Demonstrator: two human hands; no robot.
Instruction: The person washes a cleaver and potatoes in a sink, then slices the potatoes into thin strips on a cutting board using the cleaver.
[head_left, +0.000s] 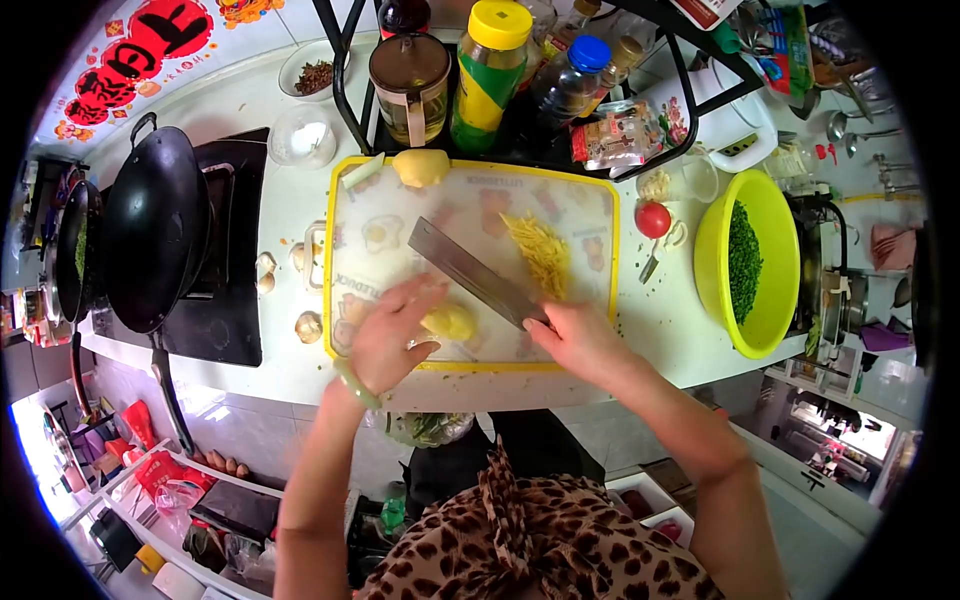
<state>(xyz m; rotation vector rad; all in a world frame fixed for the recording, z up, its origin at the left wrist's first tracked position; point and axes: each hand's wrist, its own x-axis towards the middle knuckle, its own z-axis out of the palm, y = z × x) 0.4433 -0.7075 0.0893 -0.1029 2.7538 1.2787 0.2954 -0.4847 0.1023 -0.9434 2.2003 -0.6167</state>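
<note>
My right hand (pixel 575 338) is closed round the handle of a cleaver (pixel 475 275), whose wide blade points up and left over the cutting board (pixel 460 195) with a yellow rim. My left hand (pixel 395 335), fingers apart, hovers by a peeled yellow potato piece (pixel 448 322) near the board's front edge; its fingers are slightly blurred. Right of the blade lies a heap of yellow shreds (pixel 540 255). Another peeled potato (pixel 421 167) sits at the board's back edge beside a pale green stalk (pixel 363 171).
A black wok (pixel 155 230) stands on the stove at left. Behind the board is a black rack with bottles (pixel 490 75). To the right are a tomato (pixel 652 220), a small knife (pixel 650 266) and a lime-green basin (pixel 712 265) of chopped greens. Garlic (pixel 308 326) lies left of the board.
</note>
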